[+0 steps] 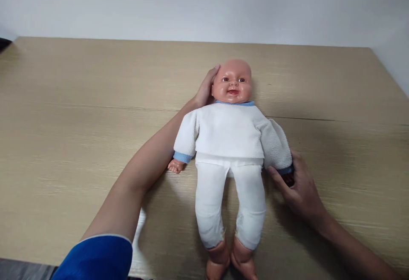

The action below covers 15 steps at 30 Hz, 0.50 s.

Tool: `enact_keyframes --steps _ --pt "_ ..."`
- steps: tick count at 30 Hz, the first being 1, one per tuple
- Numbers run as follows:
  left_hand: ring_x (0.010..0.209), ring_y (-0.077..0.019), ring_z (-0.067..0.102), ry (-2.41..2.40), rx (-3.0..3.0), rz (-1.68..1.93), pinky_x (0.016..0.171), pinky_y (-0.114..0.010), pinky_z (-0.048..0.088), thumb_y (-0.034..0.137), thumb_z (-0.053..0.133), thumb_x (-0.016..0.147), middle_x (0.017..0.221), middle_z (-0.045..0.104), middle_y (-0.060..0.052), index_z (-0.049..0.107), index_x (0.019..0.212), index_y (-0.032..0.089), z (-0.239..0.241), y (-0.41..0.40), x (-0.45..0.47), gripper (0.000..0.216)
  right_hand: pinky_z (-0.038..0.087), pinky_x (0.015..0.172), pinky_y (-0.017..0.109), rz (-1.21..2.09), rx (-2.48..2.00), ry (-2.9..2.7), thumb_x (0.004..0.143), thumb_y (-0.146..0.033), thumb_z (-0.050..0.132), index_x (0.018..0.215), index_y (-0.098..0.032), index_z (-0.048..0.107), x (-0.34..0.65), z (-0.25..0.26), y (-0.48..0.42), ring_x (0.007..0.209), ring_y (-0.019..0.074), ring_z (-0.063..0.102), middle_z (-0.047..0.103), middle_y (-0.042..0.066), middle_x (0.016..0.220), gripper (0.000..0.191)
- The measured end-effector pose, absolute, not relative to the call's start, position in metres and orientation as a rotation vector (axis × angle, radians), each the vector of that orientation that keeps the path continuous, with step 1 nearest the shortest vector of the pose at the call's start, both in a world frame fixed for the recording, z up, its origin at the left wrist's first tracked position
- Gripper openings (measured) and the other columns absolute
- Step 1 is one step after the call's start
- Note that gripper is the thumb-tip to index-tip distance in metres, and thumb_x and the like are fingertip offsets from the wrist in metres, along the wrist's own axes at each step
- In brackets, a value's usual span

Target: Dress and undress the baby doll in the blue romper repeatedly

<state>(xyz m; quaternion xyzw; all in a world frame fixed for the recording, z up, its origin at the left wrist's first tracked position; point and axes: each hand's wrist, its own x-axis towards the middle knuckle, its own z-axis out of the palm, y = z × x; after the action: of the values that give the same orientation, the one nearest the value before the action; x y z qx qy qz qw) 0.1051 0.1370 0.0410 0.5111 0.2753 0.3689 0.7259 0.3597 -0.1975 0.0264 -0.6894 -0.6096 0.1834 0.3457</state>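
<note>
A bald baby doll (229, 133) lies on its back, its head toward the far side. It wears a white fleece top with blue trim at the neck and cuffs; its legs are white cloth with bare plastic feet. My left hand (207, 87) cups the side of the doll's head, its fingers partly hidden behind it. Around the cuff of the doll's sleeve on the right, my right hand (298, 188) is closed, with the thumb on the near side. The doll's small hand there is mostly hidden. Its other hand (176, 166) rests beside my left forearm.
A light wood-grain table (79, 143) lies under the doll, with a thin seam running across it. Behind the far edge rises a pale wall (204, 7). A dark object (4, 44) shows at the far left edge.
</note>
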Motion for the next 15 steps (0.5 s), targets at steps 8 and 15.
enact_keyframes --steps 8,15 --pt "0.183 -0.0422 0.061 0.544 1.213 0.750 0.144 -0.069 0.063 0.088 0.022 0.124 0.151 0.087 -0.012 0.078 0.148 0.027 0.038 0.146 0.108 0.086 0.068 0.118 0.069 0.487 -1.778 -1.582 0.114 -0.075 0.078 0.161 -0.028 0.068 0.359 0.027 -0.200 0.133 0.0467 0.081 0.082 0.021 0.148 0.067" --pt "0.181 -0.0431 0.063 0.728 1.428 0.912 0.142 -0.070 0.063 0.095 0.026 0.124 0.145 0.088 -0.012 0.080 0.151 0.028 0.037 0.148 0.107 0.090 0.068 0.116 0.066 0.451 -1.782 -1.588 0.116 -0.074 0.075 0.158 -0.030 0.067 0.355 0.026 -0.199 0.130 0.0438 0.081 0.082 0.018 0.143 0.061"
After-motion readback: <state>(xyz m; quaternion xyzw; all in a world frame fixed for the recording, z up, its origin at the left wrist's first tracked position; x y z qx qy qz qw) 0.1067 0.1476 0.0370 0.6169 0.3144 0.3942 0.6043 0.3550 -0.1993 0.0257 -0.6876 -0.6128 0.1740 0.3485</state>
